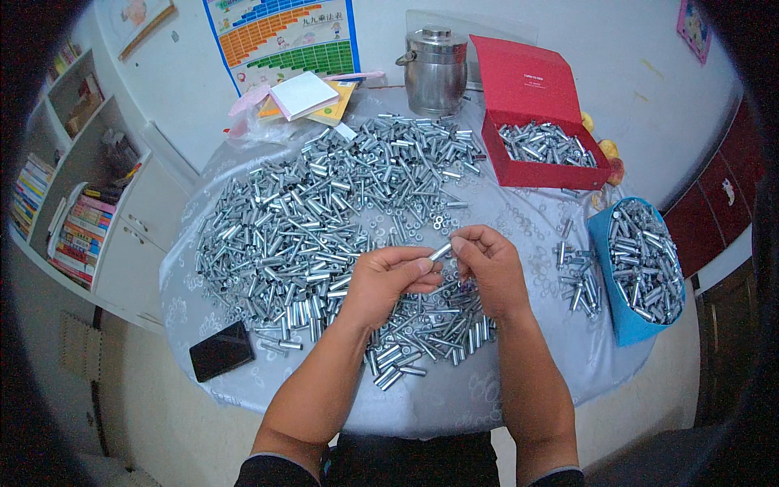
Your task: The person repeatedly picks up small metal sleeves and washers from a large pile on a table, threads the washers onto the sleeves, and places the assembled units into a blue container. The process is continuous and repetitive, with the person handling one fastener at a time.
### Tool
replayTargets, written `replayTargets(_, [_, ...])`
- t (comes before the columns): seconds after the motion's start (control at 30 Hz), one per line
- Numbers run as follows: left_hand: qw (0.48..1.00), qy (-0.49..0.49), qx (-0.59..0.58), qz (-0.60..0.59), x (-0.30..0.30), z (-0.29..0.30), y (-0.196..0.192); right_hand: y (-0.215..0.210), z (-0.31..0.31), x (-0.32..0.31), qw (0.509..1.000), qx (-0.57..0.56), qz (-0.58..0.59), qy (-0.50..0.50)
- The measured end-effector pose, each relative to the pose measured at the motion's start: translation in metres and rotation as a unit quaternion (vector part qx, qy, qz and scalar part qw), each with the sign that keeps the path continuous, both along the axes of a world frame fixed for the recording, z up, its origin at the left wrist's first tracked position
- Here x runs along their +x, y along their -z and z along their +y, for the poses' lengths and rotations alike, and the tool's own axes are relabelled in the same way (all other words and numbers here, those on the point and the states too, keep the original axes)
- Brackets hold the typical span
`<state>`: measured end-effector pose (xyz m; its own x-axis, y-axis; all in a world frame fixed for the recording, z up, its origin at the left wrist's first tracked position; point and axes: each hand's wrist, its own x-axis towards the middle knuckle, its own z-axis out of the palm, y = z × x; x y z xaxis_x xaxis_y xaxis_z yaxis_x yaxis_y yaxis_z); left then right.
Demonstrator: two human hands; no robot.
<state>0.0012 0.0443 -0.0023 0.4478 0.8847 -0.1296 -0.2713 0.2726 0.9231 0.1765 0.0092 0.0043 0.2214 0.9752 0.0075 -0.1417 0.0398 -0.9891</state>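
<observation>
Between my two hands, above the middle of the table, is a short shiny metal sleeve, tilted with its right end higher. My left hand pinches its lower left end between thumb and fingers. At the upper right end, my right hand closes thumb and forefinger on it; whether a smaller part sits there is hidden by the fingertips. Under and beyond both hands spreads a large heap of metal sleeves, bolts and washers. Several loose sleeves lie near the front edge, below my hands.
An open red box of metal parts stands at the back right, a filled blue bin at the right edge. Loose parts lie beside it. A black phone rests front left; a steel pot and papers stand behind.
</observation>
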Motion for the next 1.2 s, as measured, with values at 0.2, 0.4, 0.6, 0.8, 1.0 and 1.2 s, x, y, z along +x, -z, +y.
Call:
replayTargets(0.2, [0.993, -0.061, -0.051, -0.091, -0.006, 0.012, 0.006, 0.006, 0.003, 0.005, 0.985, 0.011, -0.171, 0.036])
replayTargets(0.4, [0.989, -0.082, -0.047, -0.115, -0.008, 0.013, 0.011, 0.025, 0.004, 0.013, 0.877, 0.043, -0.479, -0.016])
replayTargets(0.6, [0.990, -0.079, -0.044, -0.105, -0.009, 0.013, 0.011, 0.017, 0.002, 0.007, 0.838, -0.011, -0.543, -0.049])
replayTargets(0.8, [0.992, -0.076, -0.039, -0.088, -0.006, 0.012, 0.011, 0.023, 0.006, 0.003, 0.834, -0.016, -0.550, -0.034])
replayTargets(1.0, [0.992, -0.076, -0.034, -0.092, -0.005, 0.011, 0.011, 0.029, 0.007, 0.009, 0.890, -0.001, -0.457, 0.003])
replayTargets(1.2, [0.992, -0.074, -0.028, -0.096, -0.006, 0.011, 0.013, 0.025, 0.007, 0.016, 0.871, 0.024, -0.490, 0.007])
